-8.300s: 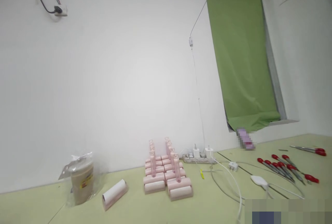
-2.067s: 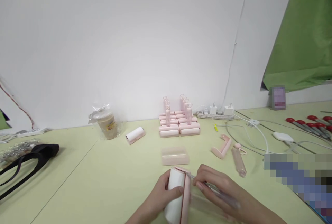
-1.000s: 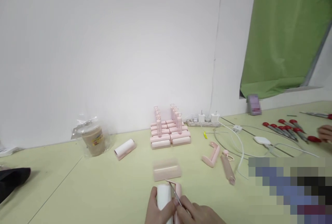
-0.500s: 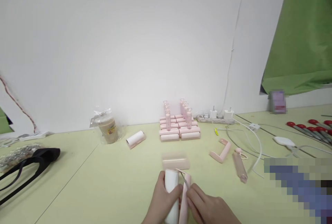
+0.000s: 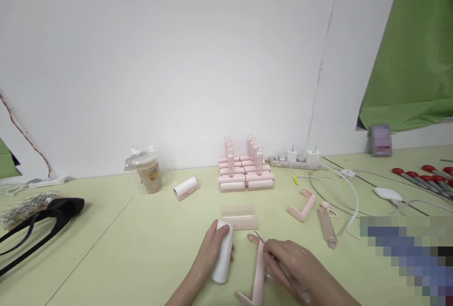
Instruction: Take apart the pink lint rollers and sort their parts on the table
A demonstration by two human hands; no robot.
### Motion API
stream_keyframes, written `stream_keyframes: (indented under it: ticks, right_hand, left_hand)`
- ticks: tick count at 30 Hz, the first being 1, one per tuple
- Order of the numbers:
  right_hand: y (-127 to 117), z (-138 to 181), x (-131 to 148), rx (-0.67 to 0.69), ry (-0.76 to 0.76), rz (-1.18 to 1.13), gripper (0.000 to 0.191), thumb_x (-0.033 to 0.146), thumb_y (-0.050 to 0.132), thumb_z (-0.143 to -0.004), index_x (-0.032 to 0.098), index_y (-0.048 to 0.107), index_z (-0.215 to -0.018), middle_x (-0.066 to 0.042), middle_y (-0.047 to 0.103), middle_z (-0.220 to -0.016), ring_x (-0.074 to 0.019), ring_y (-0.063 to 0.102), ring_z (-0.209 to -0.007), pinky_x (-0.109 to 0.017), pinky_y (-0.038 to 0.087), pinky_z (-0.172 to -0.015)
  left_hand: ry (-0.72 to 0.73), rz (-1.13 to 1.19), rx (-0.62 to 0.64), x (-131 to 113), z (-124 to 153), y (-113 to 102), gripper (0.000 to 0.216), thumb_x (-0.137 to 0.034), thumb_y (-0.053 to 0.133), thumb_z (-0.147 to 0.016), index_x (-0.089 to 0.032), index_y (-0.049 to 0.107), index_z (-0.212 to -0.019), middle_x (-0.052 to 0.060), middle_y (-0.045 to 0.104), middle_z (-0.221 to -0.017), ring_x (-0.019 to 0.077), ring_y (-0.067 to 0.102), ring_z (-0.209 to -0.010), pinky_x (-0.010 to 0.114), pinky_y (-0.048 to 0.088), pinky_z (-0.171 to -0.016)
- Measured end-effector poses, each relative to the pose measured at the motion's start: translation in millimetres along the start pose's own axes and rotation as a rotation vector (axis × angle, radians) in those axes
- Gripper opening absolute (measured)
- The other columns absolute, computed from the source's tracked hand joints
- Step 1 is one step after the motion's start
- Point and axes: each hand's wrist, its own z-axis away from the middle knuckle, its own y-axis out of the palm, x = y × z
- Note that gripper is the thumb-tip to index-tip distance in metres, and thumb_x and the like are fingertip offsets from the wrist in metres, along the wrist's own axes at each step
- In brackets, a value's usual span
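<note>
Roll (image 5: pixel 222 259) in hand (image 5: pixel 211 245), cup (image 5: pixel 150 177) in bag (image 5: pixel 130 162)

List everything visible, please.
Roll: 1, white, left hand
Frames: 2, pink, right
Slim tool: 1, greyish, right hand
Cover: 1, pinkish, centre
Handle: 1, pinkish, right
Rollers: several, pink, rear
Lone roller: 1, white, left
Bagged cup: 1, beige, left
Power strip: 1, white, beside rollers
Cables: several, pale, right
Tools: several, red, right
Straps: several, black, left
Curtain: 1, green, right
Table: 1, greenish, below
Left hand: 1, bare, centre
Right hand: 1, bare, right
</note>
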Motion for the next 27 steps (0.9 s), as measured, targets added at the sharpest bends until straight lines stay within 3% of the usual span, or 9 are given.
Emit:
stream_keyframes:
  ticks: [4,6,10,16,27]
  right_hand:
    - [-13,-4,7,0.005,0.098,-0.417,0.024,0.029,0.027,-0.092,0.022,0.048,-0.083,0.0,0.057,-0.075,-0.0123,0.055,-0.068,-0.02,0.041,-0.062]
    - [-12,-5,8,0.012,0.082,-0.511,0.025,0.03,0.027,-0.092,0.022,0.05,-0.086,0.0,0.057,-0.079,-0.0123,0.054,-0.071,-0.021,0.042,-0.066]
    - [-5,-7,4,0.007,-0.013,-0.52,0.023,0.027,0.03,-0.09,0.022,0.052,-0.085,-0.002,0.058,-0.082,-0.0142,0.053,-0.079,-0.025,0.041,-0.074]
    - [-12,-8,1,-0.057,-0.038,-0.555,0.025,0.027,0.029,-0.09,0.021,0.052,-0.085,-0.003,0.058,-0.082,-0.0157,0.054,-0.08,-0.028,0.043,-0.075]
    - [-1,-4,-3,-0.058,-0.178,-0.385,0.02,0.017,0.03,-0.088,0.023,0.048,-0.083,0.0,0.056,-0.073,-0.0147,0.054,-0.081,-0.029,0.043,-0.081]
  left_hand:
    - [0.064,-0.209,-0.014,-2,1,-2,0.026,-0.044,0.036,-0.079,-0.021,0.049,-0.08,-0.003,0.05,-0.055,0.0143,0.049,-0.047,0.024,0.04,-0.042]
    - [0.109,-0.299,-0.036,-4,3,-1,0.03,-0.048,0.038,-0.078,-0.021,0.052,-0.083,-0.002,0.053,-0.056,0.0166,0.052,-0.052,0.026,0.042,-0.048]
    - [0.174,-0.391,-0.098,-11,5,2,0.036,-0.052,0.041,-0.077,-0.021,0.056,-0.086,0.001,0.061,-0.067,0.0193,0.056,-0.064,0.026,0.043,-0.059]
    - [0.252,-0.407,-0.114,-20,0,7,0.035,-0.053,0.042,-0.076,-0.022,0.057,-0.079,0.002,0.062,-0.071,0.0191,0.055,-0.063,0.024,0.042,-0.057]
    - [0.185,-0.393,-0.139,-12,9,6,0.032,-0.051,0.045,-0.074,-0.022,0.059,-0.078,0.002,0.063,-0.068,0.02,0.056,-0.064,0.024,0.041,-0.056]
